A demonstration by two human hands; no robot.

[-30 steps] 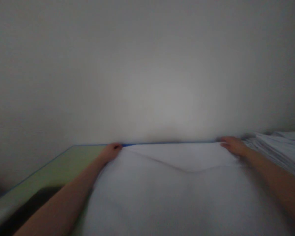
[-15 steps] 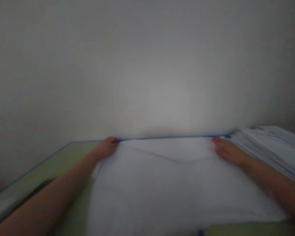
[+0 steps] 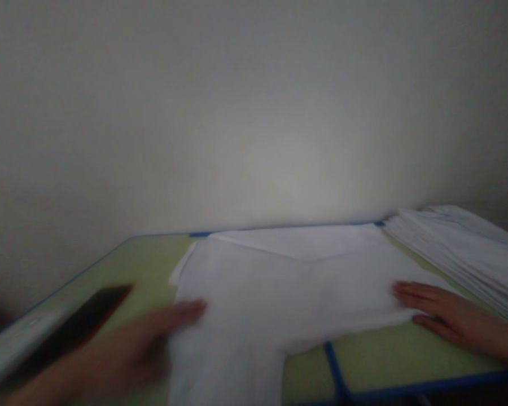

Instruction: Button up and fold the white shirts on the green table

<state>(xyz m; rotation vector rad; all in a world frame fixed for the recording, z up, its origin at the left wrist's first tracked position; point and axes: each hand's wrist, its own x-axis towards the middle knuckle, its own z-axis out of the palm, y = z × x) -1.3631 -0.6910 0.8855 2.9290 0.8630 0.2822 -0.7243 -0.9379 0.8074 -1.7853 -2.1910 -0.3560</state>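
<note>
A white cloth [image 3: 279, 287], perhaps a garment, lies spread on the green table. Its far edge runs along the back of the table, and a fold crosses it near there. One part of the cloth extends toward me at the lower left. My left hand [image 3: 139, 341], blurred by motion, is at the left side of the cloth with its fingers stretched out over the edge. On the right part of the cloth, my right hand [image 3: 449, 316] lies with fingers extended and the thumb apart, gripping nothing.
A stack of folded white cloths [image 3: 461, 248] lies at the back right. To the left are a dark flat object with a red edge [image 3: 76, 321] and a pale, blurred item [image 3: 21, 344]. The green tabletop [image 3: 152, 259] has blue edging, and a plain wall [image 3: 254, 113] stands behind.
Both hands have left the cloth's far corners and moved back toward me, the right one also outward. The cloth's near right edge now lies farther away, baring more green tabletop.
</note>
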